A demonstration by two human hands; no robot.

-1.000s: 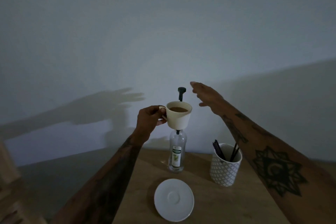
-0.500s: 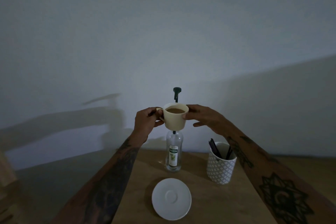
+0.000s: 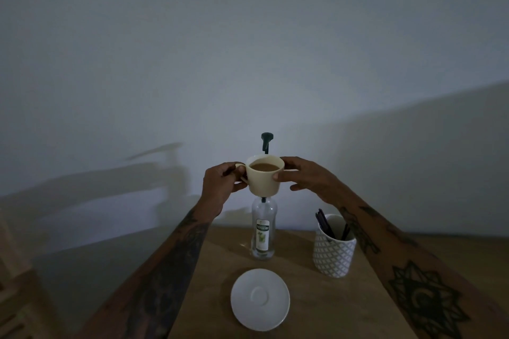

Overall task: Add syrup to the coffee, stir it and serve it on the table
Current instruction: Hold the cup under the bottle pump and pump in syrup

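Note:
A cream coffee cup (image 3: 264,183) full of light brown coffee is held in the air in front of the syrup bottle. My left hand (image 3: 220,183) grips its handle. My right hand (image 3: 305,177) holds the cup's right side with thumb and fingers. The clear syrup bottle (image 3: 263,231) with a white and green label stands on the wooden table (image 3: 303,311). Its dark pump head (image 3: 266,140) rises just behind the cup's rim. A white saucer (image 3: 260,298) lies bare on the table in front of the bottle.
A white patterned holder (image 3: 333,252) with several dark stirring sticks stands on the table, right of the bottle. A pale wall rises behind the table. A wooden piece of furniture (image 3: 13,283) shows at the lower left edge.
My right hand came down from beside the pump head and closed on the cup's right side. The cup stays lifted in my left hand, slightly further left.

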